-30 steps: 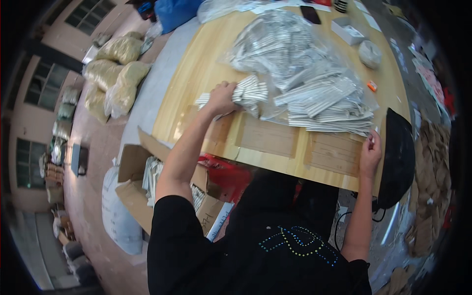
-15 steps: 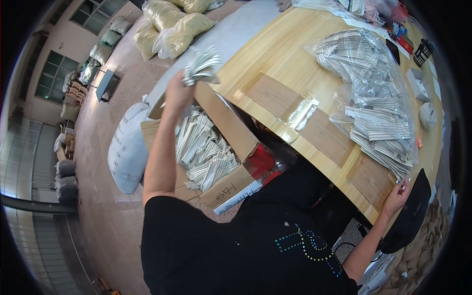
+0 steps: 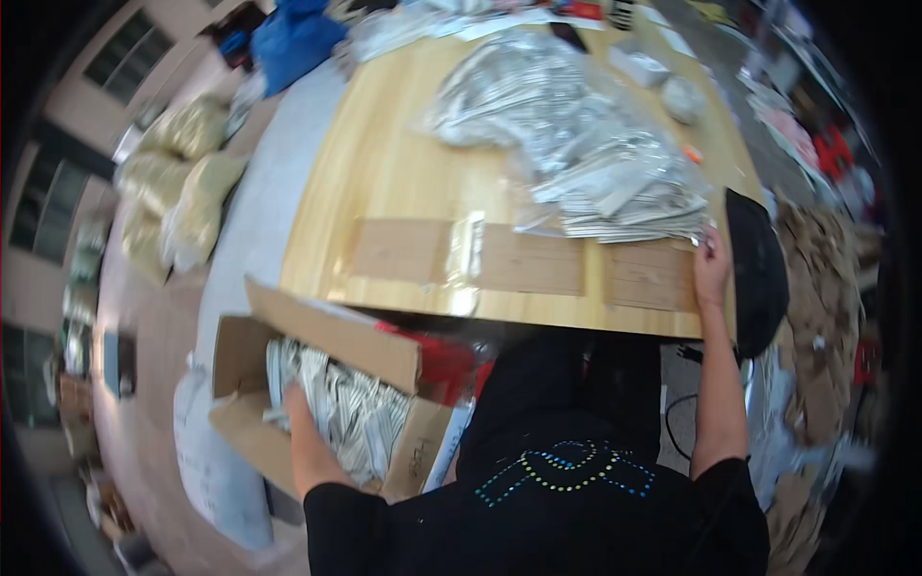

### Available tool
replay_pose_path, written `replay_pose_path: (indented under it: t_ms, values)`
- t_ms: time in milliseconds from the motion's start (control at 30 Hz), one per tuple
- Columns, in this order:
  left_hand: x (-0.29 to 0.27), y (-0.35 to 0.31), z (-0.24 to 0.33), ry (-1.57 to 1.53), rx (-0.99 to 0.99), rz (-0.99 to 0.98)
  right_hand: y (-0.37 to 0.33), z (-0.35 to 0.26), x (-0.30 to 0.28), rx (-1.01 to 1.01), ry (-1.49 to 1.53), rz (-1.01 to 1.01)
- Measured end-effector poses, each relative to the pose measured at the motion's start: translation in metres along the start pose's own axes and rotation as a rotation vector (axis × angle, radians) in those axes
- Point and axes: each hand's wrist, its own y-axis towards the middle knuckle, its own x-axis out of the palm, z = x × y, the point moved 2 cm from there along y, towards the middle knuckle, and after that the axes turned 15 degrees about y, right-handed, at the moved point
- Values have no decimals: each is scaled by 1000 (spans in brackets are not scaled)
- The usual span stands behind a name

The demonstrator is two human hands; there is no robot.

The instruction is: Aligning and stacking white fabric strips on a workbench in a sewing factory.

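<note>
My left hand (image 3: 294, 397) reaches into an open cardboard box (image 3: 327, 322) at my left. It touches the grey-white flat strips (image 3: 351, 398) heaped inside; its fingertips are hidden and slightly blurred. A small sheaf of strips stands beside it against the box wall. On the table my right hand (image 3: 711, 264) is closed in a pinch at the right end of a fanned stack of similar strips (image 3: 629, 211). What it pinches is too small to make out. The stack lies partly under a clear plastic bag (image 3: 519, 86), which holds more strips.
Cardboard pieces (image 3: 531, 259) lie along the near edge of the wooden table (image 3: 384, 173). A black object (image 3: 756, 274) sits beside my right hand. A white sack (image 3: 216, 461) stands left of the box. Yellowish bags (image 3: 173, 192) and a blue bag (image 3: 298, 43) are farther off.
My left hand has come down from above the box, where it held up a sheaf of strips, into the box. The whole view has turned to the right. My right hand stays at the stack's end.
</note>
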Motion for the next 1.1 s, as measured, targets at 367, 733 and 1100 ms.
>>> replay_pose_path:
  t_ms: [367,733,1100]
  values:
    - [-143,-17,-32,-128,79,-180,-7,-11,-13,-177,96,158]
    - [-134,-170,75,-366,111,-78,-22,-36,-12,-207,184,142]
    - [-440,-304,161,-567,905,386,-17,-63,-18,-367,78,127]
